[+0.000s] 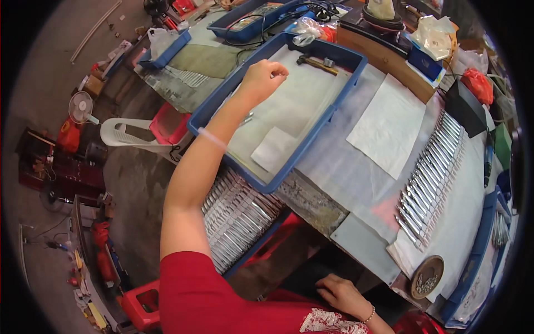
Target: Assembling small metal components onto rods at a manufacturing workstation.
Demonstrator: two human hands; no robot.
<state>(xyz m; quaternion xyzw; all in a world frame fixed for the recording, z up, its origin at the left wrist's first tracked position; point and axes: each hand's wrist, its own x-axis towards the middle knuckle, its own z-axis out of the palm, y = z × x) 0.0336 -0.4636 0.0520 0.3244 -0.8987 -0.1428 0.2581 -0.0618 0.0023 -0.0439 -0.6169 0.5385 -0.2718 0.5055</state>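
left hand: reached out over the blue tray, fingers curled into a loose fist, tips bunched together (cannot tell if anything small is pinched inside).
blue tray: sits on the workbench, tilted across the view, lined with a white sheet; a smaller white paper lies at its near end.
hammer: wooden handle, lies at the far end of the tray, well apart from the left hand.
metal bits: a few thin shiny pieces on the sheet, just beside the left forearm.
right hand: low, near the lap, palm down, fingers spread flat on a dark surface (beaded bracelet at the wrist).
row of metal pieces: shiny, laid side by side in a long line on white cloth, right of the tray.
stacked metal pieces: packed in a low crate below the bench edge, under the left arm.
round dish: brown, small bits inside, near end of the row.
white paper sheet: flat on the bench between tray and row.
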